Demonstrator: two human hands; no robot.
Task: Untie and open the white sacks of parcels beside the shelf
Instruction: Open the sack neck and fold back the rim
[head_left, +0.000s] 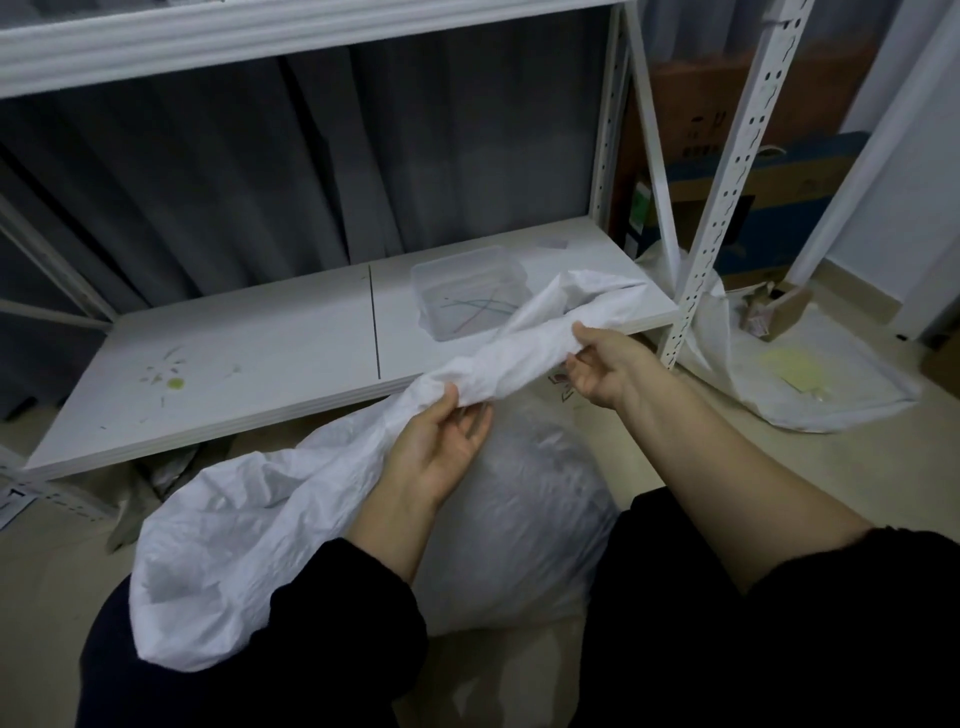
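Fingers (475, 423) of your left hand (441, 447) and right hand (605, 364) pinched the white sack (249, 519) neck, twisted, just before the shelf (234, 374). Risk: hard tug could knock the shelf's clear tub (457, 260).

both hands hold a limp white sack (249, 545) in front of a low white shelf (208, 374). the left hand (441, 452), palm up, pinches its twisted neck under the thumb; the right hand (605, 364) grips the neck nearer the mouth, which drapes over the shelf board in front of a clear plastic tub (467, 273) with thin coloured ties inside. a clear-wrapped bundle (519, 519) lies on the floor below the hands. a second sack (831, 384) lies open at the right, past the shelf post.
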